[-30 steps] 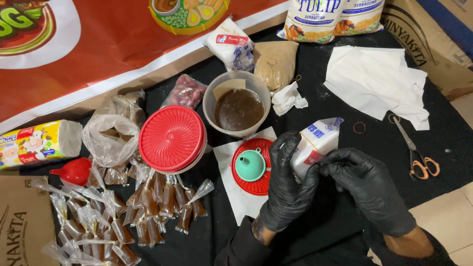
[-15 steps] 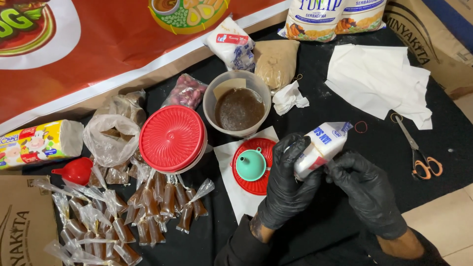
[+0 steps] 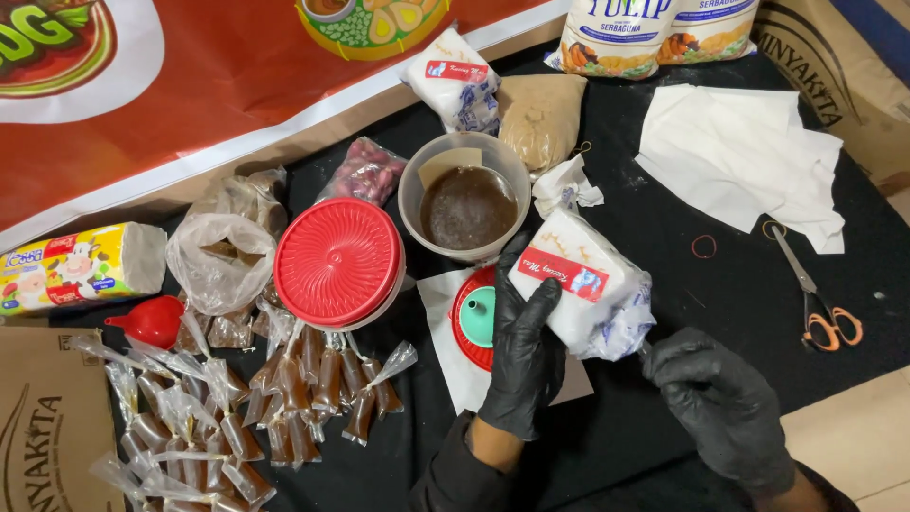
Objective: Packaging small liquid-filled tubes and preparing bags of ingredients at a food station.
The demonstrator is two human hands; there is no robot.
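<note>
Both hands wear black gloves. My left hand (image 3: 524,353) grips a white plastic packet with a red label (image 3: 576,287), holding it tilted above the black cloth. My right hand (image 3: 718,403) pinches the twisted clear end of that packet at its lower right. Just under the left hand lies a red lid with a teal cap (image 3: 475,316) on white paper. Behind it stands a clear tub of dark brown paste (image 3: 464,199). A red-lidded round container (image 3: 338,263) sits to the left.
Several small twisted bags of brown paste (image 3: 303,389) lie at front left beside a red funnel (image 3: 152,320). Orange-handled scissors (image 3: 815,294), a rubber band (image 3: 703,246) and white paper sheets (image 3: 739,152) lie right. Flour bags (image 3: 626,33) stand at the back.
The packet has been lifted and turned so its labelled face points up. My right hand has dropped away to the packet's lower right end.
</note>
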